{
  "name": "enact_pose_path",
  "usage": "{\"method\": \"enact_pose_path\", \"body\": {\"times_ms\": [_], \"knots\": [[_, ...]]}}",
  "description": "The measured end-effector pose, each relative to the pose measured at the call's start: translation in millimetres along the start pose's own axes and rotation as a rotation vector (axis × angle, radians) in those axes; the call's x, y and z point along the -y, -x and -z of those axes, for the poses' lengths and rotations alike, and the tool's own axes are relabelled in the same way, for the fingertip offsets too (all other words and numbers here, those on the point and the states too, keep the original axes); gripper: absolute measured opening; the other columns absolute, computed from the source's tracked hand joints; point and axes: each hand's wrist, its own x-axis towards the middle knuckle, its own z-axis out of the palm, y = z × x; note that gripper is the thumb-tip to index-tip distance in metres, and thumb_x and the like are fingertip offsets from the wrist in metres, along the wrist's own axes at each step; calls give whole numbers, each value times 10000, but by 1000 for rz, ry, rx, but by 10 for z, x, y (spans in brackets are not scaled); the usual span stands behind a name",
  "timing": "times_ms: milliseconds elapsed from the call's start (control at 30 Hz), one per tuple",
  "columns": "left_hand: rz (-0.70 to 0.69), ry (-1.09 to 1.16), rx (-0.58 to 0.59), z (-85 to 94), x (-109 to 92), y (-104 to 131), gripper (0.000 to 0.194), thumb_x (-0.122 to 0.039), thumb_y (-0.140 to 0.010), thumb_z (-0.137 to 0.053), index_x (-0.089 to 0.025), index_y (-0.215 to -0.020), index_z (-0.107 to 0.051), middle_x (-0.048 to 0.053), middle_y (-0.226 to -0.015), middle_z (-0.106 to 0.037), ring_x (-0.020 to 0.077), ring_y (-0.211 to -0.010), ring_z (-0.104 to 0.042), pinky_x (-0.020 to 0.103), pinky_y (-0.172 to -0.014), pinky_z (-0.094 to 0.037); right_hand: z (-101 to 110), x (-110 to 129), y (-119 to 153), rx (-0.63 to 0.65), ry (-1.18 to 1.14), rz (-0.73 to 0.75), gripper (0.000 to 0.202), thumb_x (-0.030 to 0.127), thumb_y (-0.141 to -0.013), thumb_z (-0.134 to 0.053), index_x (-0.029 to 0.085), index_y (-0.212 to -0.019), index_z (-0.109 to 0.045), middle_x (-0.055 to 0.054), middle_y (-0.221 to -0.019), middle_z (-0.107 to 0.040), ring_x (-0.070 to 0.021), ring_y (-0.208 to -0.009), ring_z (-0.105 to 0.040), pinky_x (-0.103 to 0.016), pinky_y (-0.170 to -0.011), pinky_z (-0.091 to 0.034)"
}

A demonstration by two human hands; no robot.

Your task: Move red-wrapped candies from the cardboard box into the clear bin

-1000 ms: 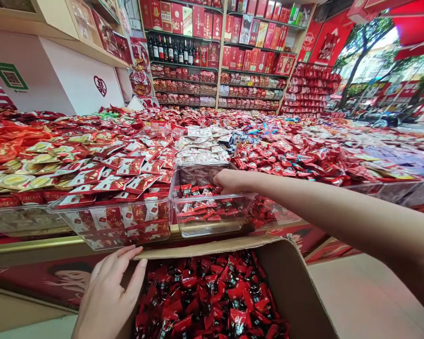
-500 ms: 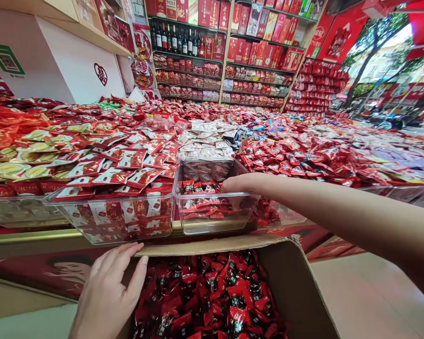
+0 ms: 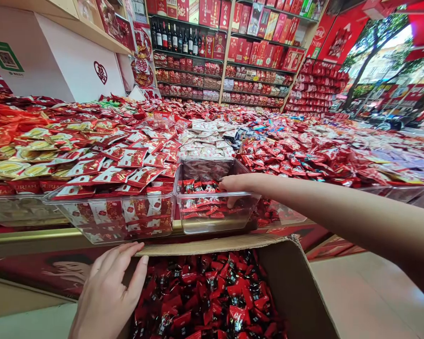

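Observation:
My left hand (image 3: 108, 287) grips the far left rim of an open cardboard box (image 3: 215, 246), fingers over the outside and thumb toward the inside. Many red-and-black wrapped candies (image 3: 212, 296) fill the bottom of that box. My right hand (image 3: 237, 184) reaches down into a clear plastic bin (image 3: 215, 227) just beyond the box. Similar red wrapped candies (image 3: 202, 202) lie in a low layer there, beside and under the hand. Its fingertips are mostly hidden by the bin's wall and the candies, so I cannot see whether they hold any.
Left of this bin stands another clear bin (image 3: 127, 221) heaped with red-and-white packets. Candy heaps (image 3: 289, 155) spread right and behind, with white packets (image 3: 207, 141) directly beyond. Shelves (image 3: 222, 61) with bottles and red boxes rise at the back. Tiled floor (image 3: 371, 292) shows at right.
My right hand has shifted slightly left inside the clear bin. The left hand and the cardboard box have stayed in place.

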Motion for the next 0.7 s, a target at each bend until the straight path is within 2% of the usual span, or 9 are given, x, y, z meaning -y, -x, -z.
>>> {"method": "enact_pose_path", "body": {"times_ms": [167,267,467,700], "knots": [[-1,-2,4,-10,7,10,282,-363,-769,-433,-188,-979,-499,94,-946,-587,258,-914,-515,425,-828,-381,34,84,114,83,-91,-20,314,400,-608,-634,144,-789,-647,-50,-672,-614,-195,-649,-552,-281,-558,-366],[3,-8,1,-5,2,17,275,-344,-766,-444,-179,-980,-500,97,-942,-587,259,-920,-509,428,-831,-378,19,49,108,55,-95,0,324,399,-617,-626,155,-830,-635,-51,-724,-617,-195,-678,-550,-269,-546,-361],[3,-11,-2,-8,0,7,285,-358,-767,-435,-182,-981,-503,95,-942,-588,258,-913,-517,427,-831,-381,-66,-109,-119,-127,-71,126,423,349,-586,-654,163,-959,-585,-64,-912,-595,-189,-792,-537,-241,-623,-374],[-18,-20,4,-13,21,5,292,-351,-769,-441,-167,-989,-501,111,-949,-582,260,-920,-510,425,-840,-372,-70,-70,-82,-41,-127,174,372,304,-620,-623,188,-972,-586,-35,-895,-613,-166,-750,-543,-225,-605,-376]]}}
